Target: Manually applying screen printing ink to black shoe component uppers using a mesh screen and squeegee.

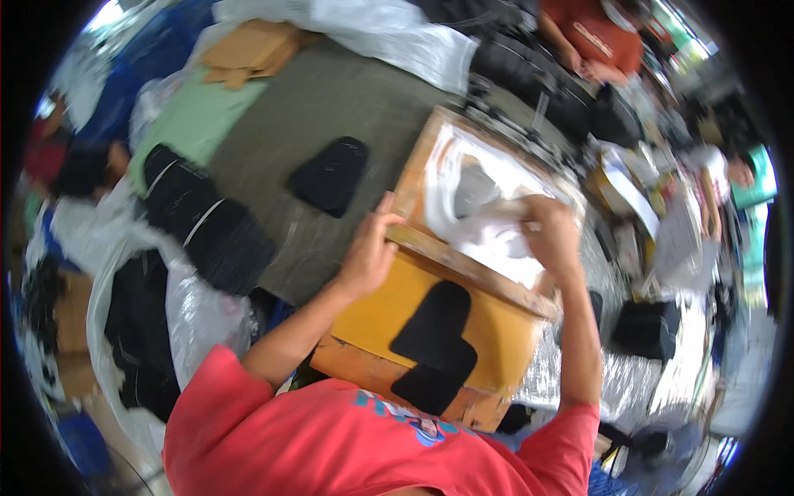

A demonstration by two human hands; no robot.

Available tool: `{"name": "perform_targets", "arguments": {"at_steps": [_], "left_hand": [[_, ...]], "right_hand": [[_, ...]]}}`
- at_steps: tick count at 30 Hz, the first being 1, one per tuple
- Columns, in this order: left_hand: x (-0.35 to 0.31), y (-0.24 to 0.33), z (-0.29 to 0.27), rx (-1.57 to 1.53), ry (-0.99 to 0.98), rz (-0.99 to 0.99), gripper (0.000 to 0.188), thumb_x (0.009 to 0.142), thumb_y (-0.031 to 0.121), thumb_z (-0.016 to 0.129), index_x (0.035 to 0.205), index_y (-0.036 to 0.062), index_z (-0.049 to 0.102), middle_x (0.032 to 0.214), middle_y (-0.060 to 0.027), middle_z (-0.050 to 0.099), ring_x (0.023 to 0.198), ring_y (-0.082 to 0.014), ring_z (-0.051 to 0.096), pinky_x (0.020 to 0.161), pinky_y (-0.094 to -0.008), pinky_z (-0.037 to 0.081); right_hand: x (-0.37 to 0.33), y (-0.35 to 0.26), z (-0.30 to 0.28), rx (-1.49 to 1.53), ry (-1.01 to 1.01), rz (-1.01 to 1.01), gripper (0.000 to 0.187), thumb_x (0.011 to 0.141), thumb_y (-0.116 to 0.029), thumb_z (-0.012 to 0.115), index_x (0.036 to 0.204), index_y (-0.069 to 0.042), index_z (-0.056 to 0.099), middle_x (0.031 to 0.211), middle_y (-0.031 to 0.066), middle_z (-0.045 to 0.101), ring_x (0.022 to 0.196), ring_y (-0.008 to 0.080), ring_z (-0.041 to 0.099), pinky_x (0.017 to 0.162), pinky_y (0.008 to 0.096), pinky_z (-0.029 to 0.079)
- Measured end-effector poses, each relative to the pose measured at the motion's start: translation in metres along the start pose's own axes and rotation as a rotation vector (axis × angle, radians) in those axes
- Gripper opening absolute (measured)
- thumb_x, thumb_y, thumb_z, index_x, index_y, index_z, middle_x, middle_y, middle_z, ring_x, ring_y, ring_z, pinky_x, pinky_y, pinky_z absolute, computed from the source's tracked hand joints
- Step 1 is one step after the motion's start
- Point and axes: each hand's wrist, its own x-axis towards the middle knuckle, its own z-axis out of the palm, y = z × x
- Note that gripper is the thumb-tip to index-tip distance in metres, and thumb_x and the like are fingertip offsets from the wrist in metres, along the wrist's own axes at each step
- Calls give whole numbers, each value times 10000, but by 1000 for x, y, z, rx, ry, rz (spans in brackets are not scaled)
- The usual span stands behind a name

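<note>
My left hand (370, 252) rests on the near left corner of a wooden screen frame (413, 178), thumb up against its edge. My right hand (550, 236) is closed on a pale squeegee handle (504, 211) over the white-coated mesh (488, 240) inside the frame. Below the frame lies a yellow board (380, 306) carrying a black shaped fabric piece (434, 343). The image is blurred, so the squeegee blade is hard to make out.
Another black fabric piece (331, 175) lies on the grey-green table (331, 107). Stacks of black pieces (203, 219) sit at left, plastic-wrapped bundles (136, 331) lower left. A person in an orange shirt (600, 37) works at the far right, beside cluttered tables.
</note>
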Motion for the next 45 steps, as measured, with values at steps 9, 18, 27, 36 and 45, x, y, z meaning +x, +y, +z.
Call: {"name": "perform_targets", "arguments": {"at_steps": [9, 18, 27, 36, 45], "left_hand": [[1, 15, 22, -323, 78, -83, 420, 823, -101, 505, 1206, 72, 490, 1549, -190, 310, 1447, -323, 296, 1140, -409, 303], [98, 83, -19, -156, 417, 284, 337, 928, 16, 499, 1260, 76, 491, 1218, -96, 516, 1062, -262, 463, 949, -383, 394], [114, 71, -5, -580, 303, 133, 439, 1015, 183, 456, 1437, 93, 374, 1313, -111, 491, 1039, -176, 544, 960, -344, 449], [104, -18, 38, 19, 7, 20, 184, 868, 59, 571, 1023, 58, 670, 904, -122, 596, 943, -308, 560, 830, -392, 449], [121, 8, 105, 580, -147, 68, 441, 803, 77, 677, 1218, 56, 530, 1235, -122, 521, 1161, -364, 500, 904, -552, 390]], "right_hand": [[58, 96, -15, -366, 363, -20, 370, 790, -45, 610, 1160, -54, 617, 1133, 178, 619, 1042, 371, 592, 892, 476, 472], [-99, -31, -184, 396, 152, 213, 215, 889, -66, 601, 1056, 63, 638, 1003, 146, 660, 967, 239, 606, 883, 342, 461], [-102, 77, -7, 165, -37, 206, 330, 820, 66, 549, 1136, 35, 639, 1083, 178, 670, 1014, 302, 646, 904, 392, 492], [-67, 96, 58, 18, 98, 514, 377, 803, -280, 746, 1112, -72, 687, 909, 151, 700, 861, 312, 681, 760, 396, 519], [-67, 95, 47, 36, 103, 605, 363, 725, -262, 796, 1021, -80, 690, 929, 132, 697, 895, 344, 651, 780, 445, 500]]}}
